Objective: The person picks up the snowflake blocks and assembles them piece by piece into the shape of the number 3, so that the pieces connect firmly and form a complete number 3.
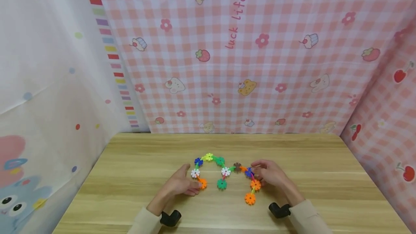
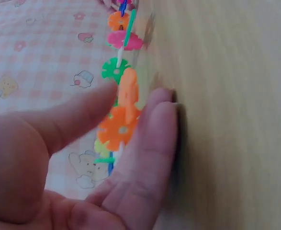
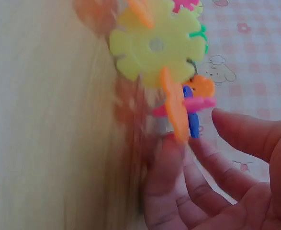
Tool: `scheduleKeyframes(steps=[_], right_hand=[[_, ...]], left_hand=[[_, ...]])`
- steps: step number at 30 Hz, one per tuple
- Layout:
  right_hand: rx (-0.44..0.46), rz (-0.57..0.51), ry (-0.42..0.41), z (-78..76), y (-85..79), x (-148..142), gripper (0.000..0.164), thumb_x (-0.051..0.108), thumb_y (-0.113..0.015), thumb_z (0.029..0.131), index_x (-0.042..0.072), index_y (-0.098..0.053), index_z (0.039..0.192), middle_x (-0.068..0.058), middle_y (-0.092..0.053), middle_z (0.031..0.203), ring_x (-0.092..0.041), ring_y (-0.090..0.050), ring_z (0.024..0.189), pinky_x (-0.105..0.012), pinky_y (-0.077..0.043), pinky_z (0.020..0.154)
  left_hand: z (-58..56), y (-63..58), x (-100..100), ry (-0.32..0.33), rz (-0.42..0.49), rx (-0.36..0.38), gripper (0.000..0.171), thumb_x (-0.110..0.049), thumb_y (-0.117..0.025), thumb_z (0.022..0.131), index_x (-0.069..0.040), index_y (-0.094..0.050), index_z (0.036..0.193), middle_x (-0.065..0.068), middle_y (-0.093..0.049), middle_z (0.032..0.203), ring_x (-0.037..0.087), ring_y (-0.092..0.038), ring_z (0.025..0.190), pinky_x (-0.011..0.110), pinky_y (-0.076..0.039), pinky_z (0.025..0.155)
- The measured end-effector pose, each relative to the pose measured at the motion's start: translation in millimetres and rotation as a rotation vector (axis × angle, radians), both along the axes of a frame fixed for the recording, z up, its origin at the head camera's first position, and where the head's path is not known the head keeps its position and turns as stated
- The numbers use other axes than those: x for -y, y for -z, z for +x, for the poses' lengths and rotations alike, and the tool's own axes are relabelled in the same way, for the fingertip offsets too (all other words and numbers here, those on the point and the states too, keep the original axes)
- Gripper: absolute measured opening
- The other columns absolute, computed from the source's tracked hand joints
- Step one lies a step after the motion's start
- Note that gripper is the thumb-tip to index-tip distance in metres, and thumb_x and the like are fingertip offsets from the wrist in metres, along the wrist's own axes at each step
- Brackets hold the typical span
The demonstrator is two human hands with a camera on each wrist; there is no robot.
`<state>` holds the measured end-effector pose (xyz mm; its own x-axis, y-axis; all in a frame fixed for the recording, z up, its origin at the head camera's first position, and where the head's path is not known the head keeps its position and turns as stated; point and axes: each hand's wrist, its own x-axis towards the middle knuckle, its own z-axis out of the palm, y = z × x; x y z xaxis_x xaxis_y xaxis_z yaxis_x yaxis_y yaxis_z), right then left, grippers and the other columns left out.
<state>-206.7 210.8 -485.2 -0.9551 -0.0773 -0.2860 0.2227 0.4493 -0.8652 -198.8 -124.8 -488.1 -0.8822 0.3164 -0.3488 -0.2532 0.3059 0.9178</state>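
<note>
A chain of interlocking snowflake discs [image 1: 226,171] in several colours curves over the table in two arches. At its left end, my left hand [image 1: 181,182] touches an orange disc [image 1: 203,183] with its fingertips, the thumb lifted apart. That orange disc [image 2: 118,128] shows between thumb and fingers in the left wrist view. Beside the right arch, my right hand [image 1: 269,173] is near a blue disc [image 1: 249,172] and an orange disc [image 1: 255,185]. In the right wrist view, its fingertips reach an edge-on orange disc [image 3: 176,108], with the thumb [image 3: 245,132] held away.
The discs lie on a wood-grain table [image 1: 130,176]. A pink checked curtain [image 1: 240,68] hangs behind its far edge, with more printed cloth at both sides. Black wrist mounts [image 1: 171,218] sit at both cuffs.
</note>
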Motion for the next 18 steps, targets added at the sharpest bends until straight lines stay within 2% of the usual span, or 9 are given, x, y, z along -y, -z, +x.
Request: scheduleKeyframes(steps=[4, 7, 12, 18], right_hand=[[0.024, 0.005, 0.007, -2.9, 3.6, 4, 0.019, 0.009, -0.061, 0.095, 0.001, -0.068, 0.111, -0.007, -0.062, 0.079, -0.017, -0.054, 0.064, -0.029, -0.049, 0.053], [0.039, -0.017, 0.025, 0.0, 5.0, 3, 0.014, 0.005, -0.060, 0.094, 0.000, -0.069, 0.104, -0.007, -0.061, 0.073, -0.016, -0.054, 0.060, -0.028, -0.047, 0.051], [0.083, -0.097, 0.049, 11.9, 5.8, -3, 0.014, 0.003, -0.060, 0.093, -0.004, -0.066, 0.103, -0.008, -0.064, 0.074, -0.016, -0.059, 0.061, -0.029, -0.054, 0.052], [0.139, -0.260, 0.047, 27.9, 8.6, -11, 0.018, 0.002, -0.055, 0.095, -0.010, -0.061, 0.106, -0.009, -0.067, 0.077, -0.016, -0.065, 0.063, -0.030, -0.059, 0.057]], left_hand=[[-1.4, 6.5, -4, -0.036, 0.070, -0.001, 0.090, 0.006, -0.069, 0.087, 0.010, -0.007, 0.152, 0.018, -0.071, 0.081, 0.024, -0.071, 0.067, 0.037, -0.061, 0.066], [-4.1, 10.4, -5, -0.061, 0.110, -0.006, 0.085, 0.010, -0.066, 0.086, 0.011, -0.012, 0.151, 0.020, -0.070, 0.083, 0.024, -0.071, 0.068, 0.037, -0.061, 0.067], [-11.2, 13.6, -6, -0.113, 0.130, -0.014, 0.072, 0.011, -0.063, 0.086, 0.010, -0.025, 0.147, 0.021, -0.069, 0.089, 0.024, -0.071, 0.072, 0.036, -0.061, 0.069], [-22.1, 11.3, -12, -0.182, 0.111, -0.025, 0.058, 0.007, -0.060, 0.090, 0.008, -0.036, 0.143, 0.021, -0.068, 0.095, 0.021, -0.071, 0.074, 0.035, -0.061, 0.070]])
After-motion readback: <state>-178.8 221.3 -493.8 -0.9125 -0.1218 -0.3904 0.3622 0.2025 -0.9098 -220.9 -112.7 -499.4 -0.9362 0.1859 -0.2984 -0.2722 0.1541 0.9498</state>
